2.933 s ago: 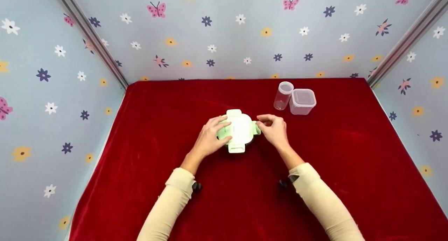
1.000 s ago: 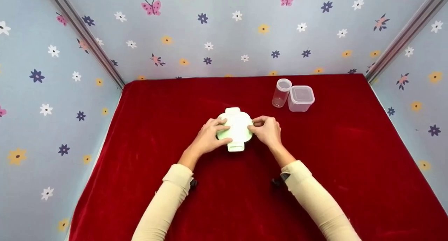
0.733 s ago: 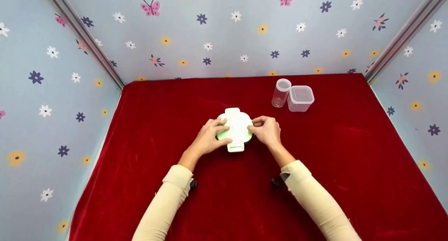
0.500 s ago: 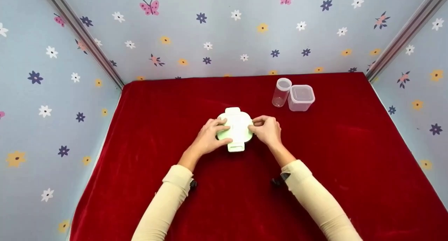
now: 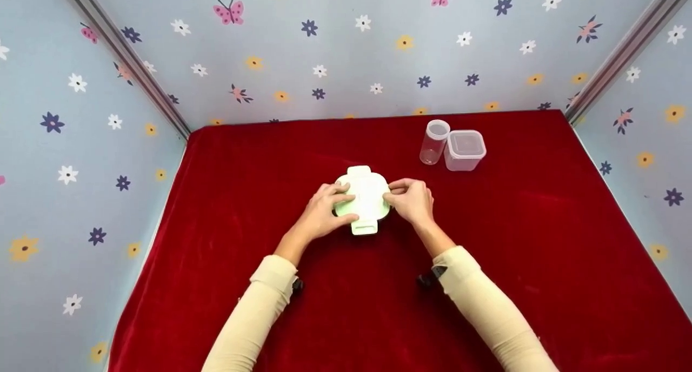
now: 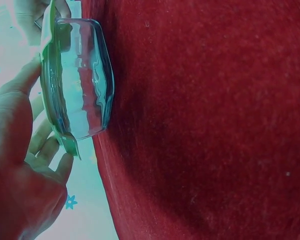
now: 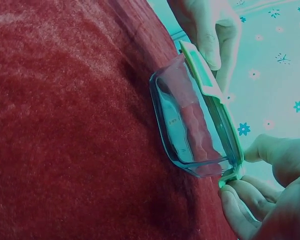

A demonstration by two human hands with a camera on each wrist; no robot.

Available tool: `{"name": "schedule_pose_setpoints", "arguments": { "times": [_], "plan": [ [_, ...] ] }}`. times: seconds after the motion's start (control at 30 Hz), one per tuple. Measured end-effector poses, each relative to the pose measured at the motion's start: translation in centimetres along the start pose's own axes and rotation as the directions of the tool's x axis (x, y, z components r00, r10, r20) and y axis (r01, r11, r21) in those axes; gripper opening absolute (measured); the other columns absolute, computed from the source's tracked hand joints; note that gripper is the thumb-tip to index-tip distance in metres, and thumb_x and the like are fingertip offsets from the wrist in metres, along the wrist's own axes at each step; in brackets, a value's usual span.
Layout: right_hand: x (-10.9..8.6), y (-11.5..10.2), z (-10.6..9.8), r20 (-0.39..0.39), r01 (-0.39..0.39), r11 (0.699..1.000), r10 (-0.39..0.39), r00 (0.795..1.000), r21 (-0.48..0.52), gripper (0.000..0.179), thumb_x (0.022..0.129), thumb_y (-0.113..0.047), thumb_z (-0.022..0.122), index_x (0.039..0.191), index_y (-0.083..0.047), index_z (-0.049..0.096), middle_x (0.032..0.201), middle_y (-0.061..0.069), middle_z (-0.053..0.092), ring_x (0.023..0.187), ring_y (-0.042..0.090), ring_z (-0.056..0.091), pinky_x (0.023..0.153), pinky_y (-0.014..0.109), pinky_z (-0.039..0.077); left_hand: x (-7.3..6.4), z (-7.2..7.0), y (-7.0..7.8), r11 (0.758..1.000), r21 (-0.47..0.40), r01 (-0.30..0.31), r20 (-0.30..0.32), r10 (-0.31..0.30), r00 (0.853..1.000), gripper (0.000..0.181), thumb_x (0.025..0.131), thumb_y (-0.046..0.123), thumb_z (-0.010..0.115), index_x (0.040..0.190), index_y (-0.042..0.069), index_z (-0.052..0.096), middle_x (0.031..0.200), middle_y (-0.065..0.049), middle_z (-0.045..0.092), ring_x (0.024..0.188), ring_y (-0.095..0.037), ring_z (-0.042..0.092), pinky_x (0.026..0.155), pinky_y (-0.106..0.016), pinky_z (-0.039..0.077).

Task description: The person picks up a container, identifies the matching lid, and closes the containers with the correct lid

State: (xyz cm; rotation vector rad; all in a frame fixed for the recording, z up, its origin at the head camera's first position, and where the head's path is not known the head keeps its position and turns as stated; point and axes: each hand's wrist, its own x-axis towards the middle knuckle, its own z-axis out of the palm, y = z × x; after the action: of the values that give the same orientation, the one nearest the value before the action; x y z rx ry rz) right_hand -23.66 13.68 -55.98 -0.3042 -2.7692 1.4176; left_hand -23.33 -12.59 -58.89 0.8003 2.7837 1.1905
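A clear glass food container (image 7: 182, 125) stands on the red cloth, topped by a pale green lid (image 5: 373, 196) with locking flaps. The front flap (image 5: 365, 227) and the back flap (image 5: 359, 171) stick out from the lid. My left hand (image 5: 323, 210) rests on the lid's left part, thumb and fingers spread over its top. My right hand (image 5: 413, 200) pinches the right edge of the lid. In the right wrist view its thumb is on the rim and its fingers are under the right flap (image 7: 231, 176), which is hidden in the head view.
Behind and to the right stand a clear round jar (image 5: 434, 142) and a squarish translucent tub (image 5: 465, 150) with a lid, side by side. Red cloth (image 5: 346, 307) covers the table, with flower-patterned walls (image 5: 346, 47) at the back and both sides.
Since the earliest frame, my right hand has moved left onto the lid's edge, and the right flap that stuck out is no longer visible from above. Over the last second both hands have stayed put.
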Motion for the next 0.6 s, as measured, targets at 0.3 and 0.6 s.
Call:
{"name": "schedule_pose_setpoints", "arguments": {
  "times": [0.3,0.6],
  "plan": [
    [0.2,0.1,-0.2,0.042,-0.002,1.0,0.002,0.999,-0.001,0.027,0.088,-0.022,0.084,0.113,-0.013,0.087,0.107,0.007,0.089,0.108,0.029,0.084,0.107,0.049,0.06,-0.2,-0.4,2.1,0.997,0.021,0.081,0.034,-0.081,0.996,0.058,0.099,0.036,0.088,0.147,0.006,0.075,0.17,-0.016,0.058,0.163,-0.042,0.046,0.135,-0.061,0.04],
    [0.6,-0.7,-0.8,0.093,0.055,0.998,-0.054,0.994,-0.008,0.027,0.089,-0.02,0.087,0.114,-0.008,0.087,0.106,0.013,0.089,0.102,0.031,0.084,0.096,0.043,0.063,-0.2,-0.9,2.2,0.995,0.058,0.087,0.039,-0.089,0.995,0.059,0.1,0.037,0.087,0.148,0.006,0.073,0.171,-0.016,0.057,0.165,-0.041,0.044,0.135,-0.061,0.04]
  ]
}}
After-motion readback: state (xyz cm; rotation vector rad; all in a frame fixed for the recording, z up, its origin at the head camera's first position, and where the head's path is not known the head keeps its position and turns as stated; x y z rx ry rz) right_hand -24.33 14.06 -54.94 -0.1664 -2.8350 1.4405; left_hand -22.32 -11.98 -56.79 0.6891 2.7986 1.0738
